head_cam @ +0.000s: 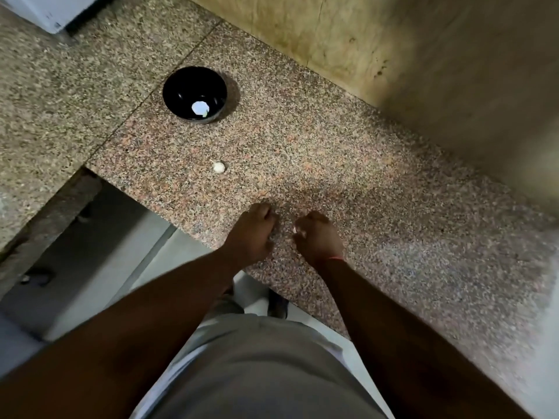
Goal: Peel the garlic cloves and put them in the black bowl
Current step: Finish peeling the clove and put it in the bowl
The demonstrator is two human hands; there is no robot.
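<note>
Counter (pixel 348 182): speckled pink and grey stone. It has a step cut out at the near left edge.
Bowl (pixel 194 95): black and round. It sits on the counter, far from the hands, up and to the left.
In the bowl: one white peeled clove (pixel 200 108) lies near the bowl's near side.
Loose clove (pixel 218 167): small and white, lying alone on the counter between the bowl and the hands.
Left hand (pixel 252 229): low over the counter near the front edge. The fingers are curled in. I cannot tell if it holds anything.
Right hand (pixel 317 235): just beside the left hand, with a small gap between them. Its fingers are curled and pinch a tiny white bit (pixel 295 229), maybe garlic or its skin; it is too small to tell which.
Wrist: a thin red thread (pixel 336 257) goes round the right wrist.
Wall (pixel 393 55): yellowish and stained, behind the counter.
Person: standing at the counter in grey clothes, both arms reaching out.
</note>
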